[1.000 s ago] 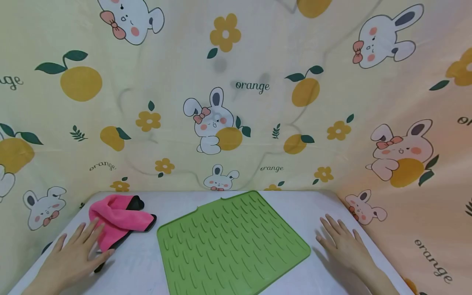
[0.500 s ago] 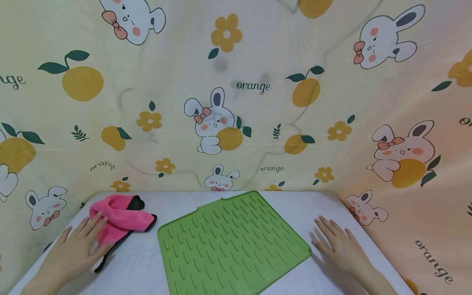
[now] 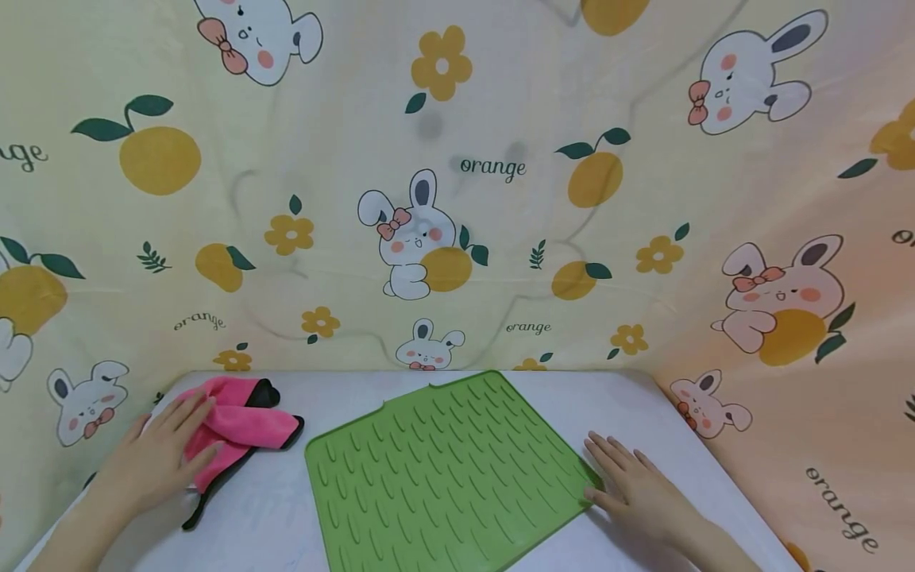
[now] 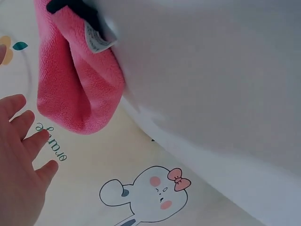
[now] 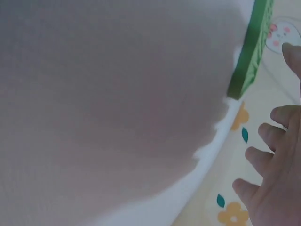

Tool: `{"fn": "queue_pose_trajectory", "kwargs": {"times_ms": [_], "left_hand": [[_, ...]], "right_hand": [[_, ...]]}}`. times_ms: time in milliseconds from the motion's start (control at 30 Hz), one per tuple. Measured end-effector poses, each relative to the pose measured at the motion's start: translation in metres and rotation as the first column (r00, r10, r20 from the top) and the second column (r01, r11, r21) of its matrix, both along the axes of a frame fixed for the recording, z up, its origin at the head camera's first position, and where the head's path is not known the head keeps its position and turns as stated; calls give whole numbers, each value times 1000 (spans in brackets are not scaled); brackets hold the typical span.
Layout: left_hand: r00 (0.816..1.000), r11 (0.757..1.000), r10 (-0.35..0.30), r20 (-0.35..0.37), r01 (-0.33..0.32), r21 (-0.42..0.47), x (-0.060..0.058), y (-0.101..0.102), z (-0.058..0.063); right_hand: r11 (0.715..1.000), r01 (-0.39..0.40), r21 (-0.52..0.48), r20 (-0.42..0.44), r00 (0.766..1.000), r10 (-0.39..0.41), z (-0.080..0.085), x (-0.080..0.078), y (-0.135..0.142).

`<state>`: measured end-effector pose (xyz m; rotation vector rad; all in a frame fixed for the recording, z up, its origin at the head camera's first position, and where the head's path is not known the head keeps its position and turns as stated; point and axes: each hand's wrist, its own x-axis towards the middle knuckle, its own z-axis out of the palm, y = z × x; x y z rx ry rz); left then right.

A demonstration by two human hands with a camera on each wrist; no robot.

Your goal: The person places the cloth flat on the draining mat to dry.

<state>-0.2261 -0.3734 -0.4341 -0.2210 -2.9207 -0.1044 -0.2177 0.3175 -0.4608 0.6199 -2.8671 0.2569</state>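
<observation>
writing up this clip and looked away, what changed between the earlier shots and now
The left hand moved forward, further over the pink cloth; the right hand moved left to the right corner of the green mat, contact unclear. Neither visibly grips anything. Cloth and mat stayed where they were.

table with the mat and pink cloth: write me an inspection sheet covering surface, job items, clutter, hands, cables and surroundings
Surface: white table; no spill seen, part hidden by the things on it
Job's things: green mat, ridged side up, askew near the middle; pink cloth, bunched, black edging, left of the mat, white tag showing
Clutter: nothing seen
Hands: left hand over the cloth, right hand at the mat's right corner; both grip nothing, contact unclear
Cables: nothing seen
Surroundings: patterned curtain behind and at both sides
</observation>
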Motion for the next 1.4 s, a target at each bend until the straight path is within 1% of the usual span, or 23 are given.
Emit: {"fn": "queue_pose_trajectory", "kwargs": {"times_ms": [133, 333, 567, 767, 867, 967, 1067, 1200, 1400], "left_hand": [[1000, 1000, 7, 18, -8, 29, -8, -1, 3], [1000, 1000, -6, 10, 6, 8, -22, -7, 2], [999, 1000, -17, 40, 18, -16, -37, -13, 1], [997, 1000, -7, 77, 9, -27, -53, -17, 0], [995, 1000, -2, 105, 4, -16, -60, -19, -4], [994, 1000, -12, 105, 12, -2, -67, -20, -12], [994, 1000, -10, 107, 7, 22, -73, -21, -19], [993, 998, -7, 116, 0, 57, -77, -21, -24], [994, 996, -24, 104, 15, 84, -82, -19, -32]], "right_hand": [[999, -34, -10, 75, 997, 35, -3, 0, -5], [997, -75, -23, 158, 984, 78, -5, -3, -11], [990, -141, -12, 214, 967, 141, -3, -8, -13], [990, -138, -10, 259, 956, 136, -4, -12, -12], [991, -134, -22, 287, 948, 134, -4, -15, -12], [989, -139, -44, 310, 940, 146, -3, -15, -12], [987, -146, -61, 323, 933, 158, -2, -15, -13], [986, -156, -66, 318, 933, 169, -1, -16, -13], [982, -176, -70, 300, 935, 189, -2, -17, -13]]}}
